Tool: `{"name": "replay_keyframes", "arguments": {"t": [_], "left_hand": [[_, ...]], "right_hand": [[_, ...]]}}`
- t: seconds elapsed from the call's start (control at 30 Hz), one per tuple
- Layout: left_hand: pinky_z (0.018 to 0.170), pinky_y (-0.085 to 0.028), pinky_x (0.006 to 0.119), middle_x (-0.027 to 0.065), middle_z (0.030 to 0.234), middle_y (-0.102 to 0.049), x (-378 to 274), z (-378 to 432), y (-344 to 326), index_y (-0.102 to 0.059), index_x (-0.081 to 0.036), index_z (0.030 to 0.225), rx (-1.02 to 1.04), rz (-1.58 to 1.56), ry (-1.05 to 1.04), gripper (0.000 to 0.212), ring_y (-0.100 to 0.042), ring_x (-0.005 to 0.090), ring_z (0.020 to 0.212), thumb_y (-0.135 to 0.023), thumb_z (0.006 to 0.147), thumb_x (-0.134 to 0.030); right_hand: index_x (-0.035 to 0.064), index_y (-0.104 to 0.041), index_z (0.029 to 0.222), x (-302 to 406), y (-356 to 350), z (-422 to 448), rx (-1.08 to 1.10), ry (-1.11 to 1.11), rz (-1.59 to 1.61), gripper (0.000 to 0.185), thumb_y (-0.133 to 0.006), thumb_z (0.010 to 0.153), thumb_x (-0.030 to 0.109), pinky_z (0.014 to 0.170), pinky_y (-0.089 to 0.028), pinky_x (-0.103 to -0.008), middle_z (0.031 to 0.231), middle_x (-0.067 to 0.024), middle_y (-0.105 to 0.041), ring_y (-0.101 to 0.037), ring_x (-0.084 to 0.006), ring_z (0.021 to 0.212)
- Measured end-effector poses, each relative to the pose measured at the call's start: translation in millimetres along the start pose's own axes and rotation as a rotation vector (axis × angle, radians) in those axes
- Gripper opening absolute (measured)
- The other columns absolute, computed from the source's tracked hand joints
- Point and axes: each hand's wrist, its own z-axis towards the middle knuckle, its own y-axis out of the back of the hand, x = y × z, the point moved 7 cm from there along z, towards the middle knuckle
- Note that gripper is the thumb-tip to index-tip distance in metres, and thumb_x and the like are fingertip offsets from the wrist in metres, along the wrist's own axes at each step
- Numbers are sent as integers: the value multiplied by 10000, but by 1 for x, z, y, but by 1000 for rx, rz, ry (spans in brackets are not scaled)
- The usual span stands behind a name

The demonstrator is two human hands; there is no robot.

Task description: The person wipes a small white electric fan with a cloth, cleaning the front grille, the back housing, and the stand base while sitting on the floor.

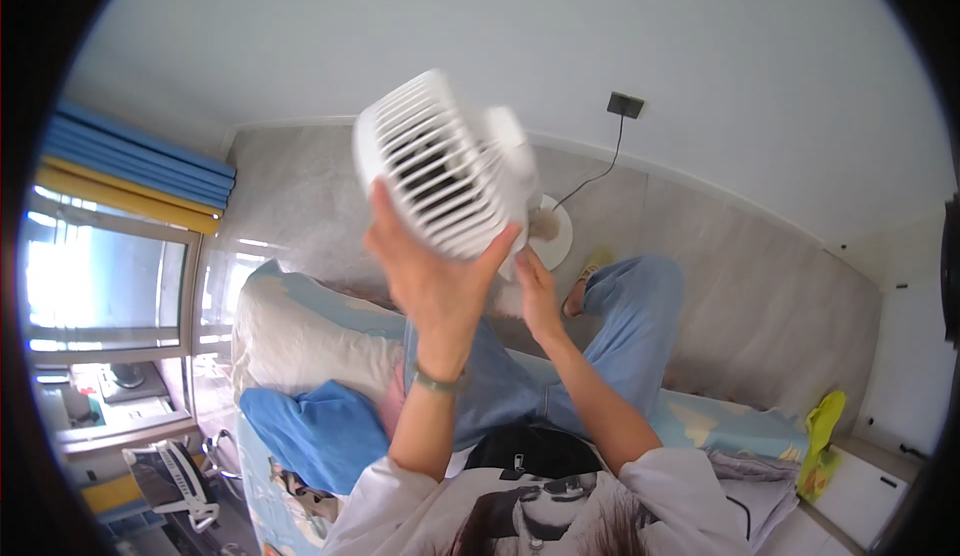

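A white electric fan [442,169] with a slatted grille is raised in front of me, tilted and slightly blurred. My left hand [435,271] grips its head from below, fingers on the left side and thumb on the lower right edge. At the fan's lower right edge, my right hand [538,293] has its fingers against the white housing; part of their hold is hidden. Below and beyond, a white round base [559,252] rests on the floor, with a beige fluffy thing [544,224] over it that I cannot identify.
A black cord [600,175] runs from the base area to a dark wall socket [625,105]. I sit on a bed with a patterned sheet [720,425]. Blue cloth [315,432] and a pale pillow [307,331] lie at left. A white cabinet [862,492] stands at right.
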Motion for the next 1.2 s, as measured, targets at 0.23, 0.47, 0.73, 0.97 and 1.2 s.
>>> {"name": "replay_keyframes", "arguments": {"t": [0.23,0.47,0.73,0.97,1.2], "left_hand": [[797,-514,428,199,1250,-445,-14,21,-24,-233,-65,1499,0,-130,31,1193,-539,377,1083,-913,567,-363],[1041,-402,347,167,1424,-385,84,-112,-53,-256,-4,1469,325,-670,225,892,-416,249,1301,-797,781,-175],[773,-468,258,18,915,-637,191,-183,-127,-591,4,1132,318,-1011,860,266,-550,88,839,-515,1018,-223],[752,-465,289,39,898,-634,211,-212,-155,-594,9,1108,314,-1013,933,299,-548,108,822,-518,1010,-264],[820,-479,339,138,1006,-682,216,-208,-159,-573,10,1199,338,-983,998,363,-627,199,921,-523,1000,-290]], "right_hand": [[28,-435,1442,20,26,-28,85,-228,402,499,-448,1013,284,1067,-333,-304,1434,-57,-473,-436,-182,1303],[12,-426,1436,41,-17,-52,204,-403,553,487,-417,1007,241,1096,-336,-341,1464,-77,-439,-424,-176,1323],[16,-601,1232,-17,57,20,-201,-309,-309,341,-573,923,157,1019,-397,-337,1203,-79,-629,-560,-201,1158],[17,-483,1371,-5,68,126,33,296,-1416,512,-625,898,154,1098,-336,-411,1402,-161,-491,-448,-289,1298],[-8,-510,1329,-23,93,187,-96,249,-1560,461,-617,889,82,1080,-367,-401,1350,-142,-531,-496,-271,1235]]}}
